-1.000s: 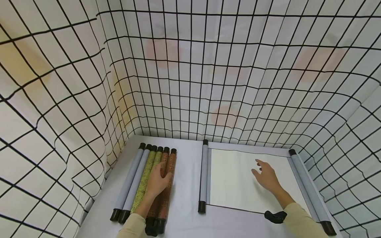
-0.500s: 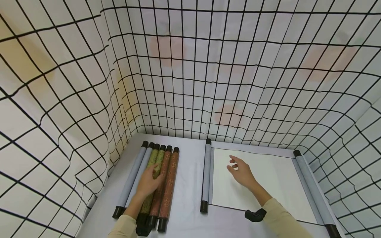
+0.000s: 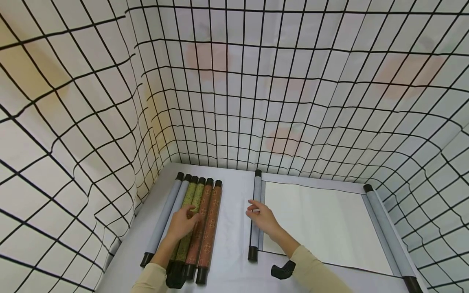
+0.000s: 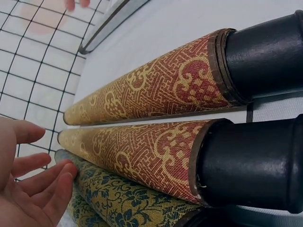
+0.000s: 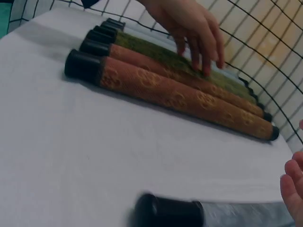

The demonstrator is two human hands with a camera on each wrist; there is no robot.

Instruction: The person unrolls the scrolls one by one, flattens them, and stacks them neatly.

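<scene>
My left hand (image 3: 182,224) hovers over two green patterned rolled scrolls (image 3: 198,194), its fingers relaxed and slightly bent. In the left wrist view, its fingertips come right up to a green scroll (image 4: 125,194), beside a red patterned scroll (image 4: 161,151). Two red scrolls (image 3: 211,217) lie just right of the green ones, and two grey scrolls (image 3: 165,215) on the left, all with black end knobs. Loosely bent and holding nothing, my right hand (image 3: 265,220) is above the left roller (image 3: 256,232) of an unrolled grey-bordered scroll with blank white paper (image 3: 322,224).
The open scroll's right roller (image 3: 389,232) lies near the table's right side. White cloth covers the table (image 3: 234,244). Black wire mesh (image 3: 238,101) rises at the back and both sides. A black strap piece (image 3: 283,270) hangs by my right sleeve.
My right hand has moved left across the white paper to the left roller. My left hand has shifted left from the red scrolls to the green ones, and the rolled scrolls have stayed on the table.
</scene>
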